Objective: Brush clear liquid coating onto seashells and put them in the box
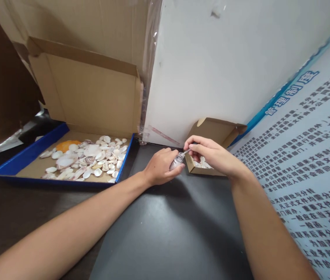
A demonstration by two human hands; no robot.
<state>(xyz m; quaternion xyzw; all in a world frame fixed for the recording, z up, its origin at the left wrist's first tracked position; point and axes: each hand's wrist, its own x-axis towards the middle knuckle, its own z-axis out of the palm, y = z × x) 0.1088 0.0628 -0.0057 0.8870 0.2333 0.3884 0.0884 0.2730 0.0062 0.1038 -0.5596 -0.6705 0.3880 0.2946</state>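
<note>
My left hand [162, 166] partly hides a small bottle [176, 161] (print [175, 164] too tiny to read); my view crops the poster [307, 167].

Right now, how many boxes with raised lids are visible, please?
2. The large blue-edged box stands at the left, holding shells; the small cardboard box stands beyond the right hand, which partly covers it. Others may be hidden.
</note>
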